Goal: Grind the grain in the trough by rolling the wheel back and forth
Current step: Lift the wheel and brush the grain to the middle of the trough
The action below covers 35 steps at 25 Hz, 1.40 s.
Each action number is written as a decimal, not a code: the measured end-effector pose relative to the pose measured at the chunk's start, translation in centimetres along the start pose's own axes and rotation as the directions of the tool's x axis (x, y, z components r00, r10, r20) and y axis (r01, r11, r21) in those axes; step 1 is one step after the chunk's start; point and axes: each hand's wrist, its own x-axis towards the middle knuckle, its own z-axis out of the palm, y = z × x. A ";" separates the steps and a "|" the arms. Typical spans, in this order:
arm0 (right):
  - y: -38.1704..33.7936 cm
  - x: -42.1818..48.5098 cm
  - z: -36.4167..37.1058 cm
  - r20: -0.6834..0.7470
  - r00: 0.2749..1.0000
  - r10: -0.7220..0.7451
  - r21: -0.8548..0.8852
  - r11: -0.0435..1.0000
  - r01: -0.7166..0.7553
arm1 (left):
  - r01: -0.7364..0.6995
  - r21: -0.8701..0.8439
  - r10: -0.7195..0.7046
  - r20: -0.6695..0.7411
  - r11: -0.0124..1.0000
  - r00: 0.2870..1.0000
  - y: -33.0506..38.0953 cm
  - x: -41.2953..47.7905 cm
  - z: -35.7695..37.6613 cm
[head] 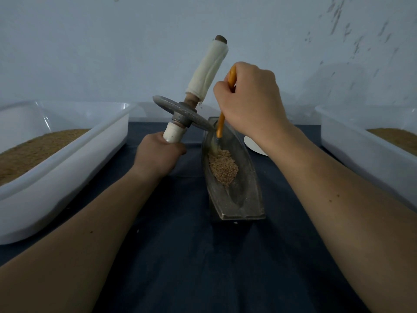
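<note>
Head view: the left grip [158,152] is clamped on the near handle of the wheel [180,112], which is held tilted, up and just left of the far end of the trough [246,199]. The trough runs lengthwise away from the person, with the grain [222,167] heaped mid-channel. The right grip [250,102], curled round a brush [221,123], sets the bristles at the heap's far edge.

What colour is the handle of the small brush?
Orange-yellow; the brush handle shows best in the head view.

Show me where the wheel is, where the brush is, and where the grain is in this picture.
wheel [165,105]: head view, on the flat grey face of the disc.
brush [221,125]: head view, on the orange handle just above the bristles.
grain [222,167]: head view, on the middle of the heap.
</note>
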 end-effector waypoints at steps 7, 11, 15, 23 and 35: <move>-0.9 0.4 -0.8 0.056 0.998 -0.006 0.000 1.000 0.006 | -0.002 -0.016 0.002 0.011 1.000 1.000 0.0 0.0 -0.1; -1.1 0.7 -1.6 0.095 0.995 0.008 0.002 1.000 -0.008 | 0.003 -0.019 -0.003 0.013 1.000 1.000 0.1 -0.1 -0.2; -1.1 1.1 -2.5 0.043 0.999 0.012 0.000 1.000 -0.012 | 0.005 -0.036 -0.005 0.015 0.999 1.000 0.1 -0.2 -0.2; 3.1 1.5 -5.1 -0.064 0.966 0.250 0.398 0.894 -0.205 | 0.033 -0.054 -0.032 0.020 0.998 0.999 -0.2 0.1 -0.1; 15.5 -7.1 -5.3 0.127 0.976 0.180 0.194 0.960 -0.202 | -0.047 0.227 0.043 0.021 0.973 0.999 0.3 -0.8 0.0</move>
